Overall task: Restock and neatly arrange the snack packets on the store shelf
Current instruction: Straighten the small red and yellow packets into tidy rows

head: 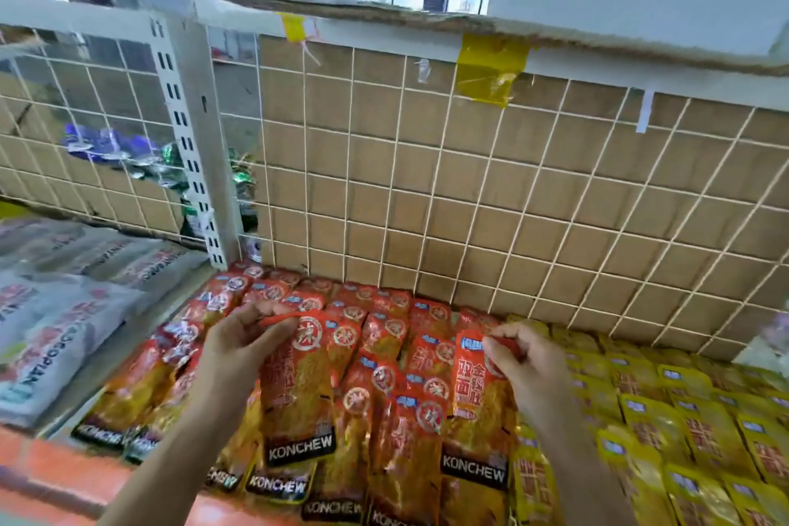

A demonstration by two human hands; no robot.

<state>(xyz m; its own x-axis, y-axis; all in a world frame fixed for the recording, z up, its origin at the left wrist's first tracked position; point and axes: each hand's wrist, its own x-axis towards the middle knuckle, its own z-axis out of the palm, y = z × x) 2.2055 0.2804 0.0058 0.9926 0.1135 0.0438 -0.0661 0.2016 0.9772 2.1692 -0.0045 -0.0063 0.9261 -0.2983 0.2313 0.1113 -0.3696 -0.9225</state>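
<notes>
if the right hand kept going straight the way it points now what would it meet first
Likely the back rows of red packets: the right hand, pinching its held packet by the top, points up-left over them. Past those stands the wire grid. Depth is unclear.

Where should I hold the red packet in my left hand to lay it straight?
Its flat top seal, pinched from above, as your left hand does. The red packet is long and thin, so holding that end probably steers it best.

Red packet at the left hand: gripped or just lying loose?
Gripped: the left hand pinches the red packet by its top edge; lifted clear or not, cannot tell.
</notes>
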